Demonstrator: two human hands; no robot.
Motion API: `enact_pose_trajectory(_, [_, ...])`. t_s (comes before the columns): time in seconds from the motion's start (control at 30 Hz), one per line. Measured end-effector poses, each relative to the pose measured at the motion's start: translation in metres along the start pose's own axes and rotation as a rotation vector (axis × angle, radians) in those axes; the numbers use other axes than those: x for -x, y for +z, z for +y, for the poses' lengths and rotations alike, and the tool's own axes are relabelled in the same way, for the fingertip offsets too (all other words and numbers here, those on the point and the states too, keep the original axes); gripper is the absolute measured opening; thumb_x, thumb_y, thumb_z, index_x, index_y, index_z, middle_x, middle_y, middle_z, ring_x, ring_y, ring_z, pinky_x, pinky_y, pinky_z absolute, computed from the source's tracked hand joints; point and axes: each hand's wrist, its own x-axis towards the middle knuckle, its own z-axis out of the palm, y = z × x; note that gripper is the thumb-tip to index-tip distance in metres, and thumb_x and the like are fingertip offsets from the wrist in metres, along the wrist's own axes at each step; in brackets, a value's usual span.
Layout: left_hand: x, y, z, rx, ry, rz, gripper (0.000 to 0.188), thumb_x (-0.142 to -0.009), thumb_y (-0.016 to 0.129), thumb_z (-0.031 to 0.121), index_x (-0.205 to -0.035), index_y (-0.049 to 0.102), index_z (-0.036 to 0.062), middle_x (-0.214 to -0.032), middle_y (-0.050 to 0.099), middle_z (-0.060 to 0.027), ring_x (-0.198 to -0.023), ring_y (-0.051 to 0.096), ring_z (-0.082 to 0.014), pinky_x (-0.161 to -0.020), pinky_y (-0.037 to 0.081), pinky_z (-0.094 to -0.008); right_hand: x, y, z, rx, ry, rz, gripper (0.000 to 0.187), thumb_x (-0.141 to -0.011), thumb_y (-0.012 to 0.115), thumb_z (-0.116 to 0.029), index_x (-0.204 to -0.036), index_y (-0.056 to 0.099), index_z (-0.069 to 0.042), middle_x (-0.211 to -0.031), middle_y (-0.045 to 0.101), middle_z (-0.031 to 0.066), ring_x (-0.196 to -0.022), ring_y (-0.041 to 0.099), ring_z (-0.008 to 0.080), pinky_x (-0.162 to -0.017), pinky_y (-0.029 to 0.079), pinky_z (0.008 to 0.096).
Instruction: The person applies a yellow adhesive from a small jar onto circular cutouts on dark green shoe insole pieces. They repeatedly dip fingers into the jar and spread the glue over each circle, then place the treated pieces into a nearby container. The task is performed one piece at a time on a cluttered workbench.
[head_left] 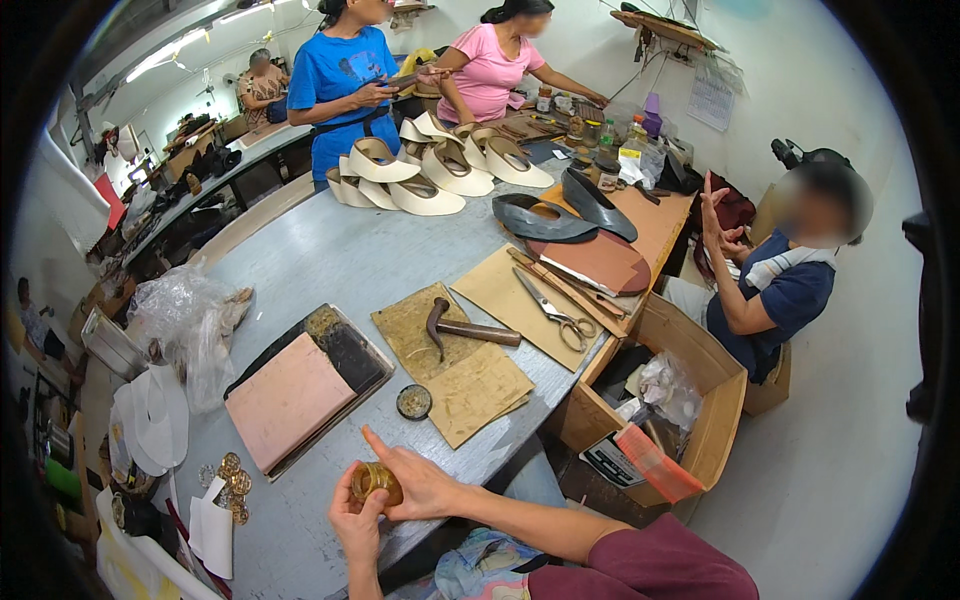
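Note:
Near the front edge of the table I hold a small open glass jar coated with amber-brown residue. My left hand grips its left side, thumb and fingers against the glass. My right hand curves around the other side, with one finger stretched out past the jar and its tip orange-stained. A round black lid with residue inside lies just beyond my hands. Behind it are stained tan sheets and a hammer. To the left, a pink slab rests on a dark worn board.
Scissors lie on brown card at the right. Beside the table stands an open cardboard box of scraps. Cream shoe uppers and black ones sit farther back. Clear plastic lies left. Several people stand or sit around, one at right.

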Motion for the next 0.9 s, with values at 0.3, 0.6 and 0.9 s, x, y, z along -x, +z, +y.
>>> enact_pose_trajectory(0.3, [0.008,-0.04,0.002,-0.114,-0.012,-0.192,0.059,-0.097,0.078,-0.008,-0.154,0.065,-0.005,-0.145,0.069,-0.0098,-0.133,0.069,-0.0215,-0.117,0.055,-0.0365,0.002,-0.009,-0.002,-0.076,-0.006,-0.061,0.147,-0.067,0.089,-0.022,-0.182,0.001,0.0,-0.112,0.07,0.0242,-0.111,0.066,0.0472,-0.105,0.051,0.0517])
enact_pose_trajectory(0.6, [0.003,-0.029,0.006,-0.026,-0.034,-0.248,0.078,-0.094,0.09,0.015,-0.162,0.057,-0.0037,-0.156,0.062,-0.0118,-0.144,0.061,-0.0256,-0.124,0.048,-0.0433,0.001,-0.015,0.0,-0.185,0.056,-0.146,0.15,-0.067,0.091,-0.026,-0.183,-0.002,-0.008,-0.11,0.071,0.0251,-0.112,0.065,0.0504,-0.106,0.051,0.0511])
enact_pose_trajectory(0.9, [-0.018,-0.014,0.018,-0.094,-0.035,-0.436,0.075,-0.093,0.089,0.016,-0.161,0.06,-0.0008,-0.151,0.058,-0.0074,-0.14,0.059,-0.0212,-0.123,0.045,-0.0394,0.008,-0.021,0.009,-0.655,0.213,-0.181,0.151,-0.073,0.093,-0.012,-0.183,-0.01,-0.012,-0.128,0.071,0.0172,-0.114,0.07,0.0264,-0.104,0.056,0.037])
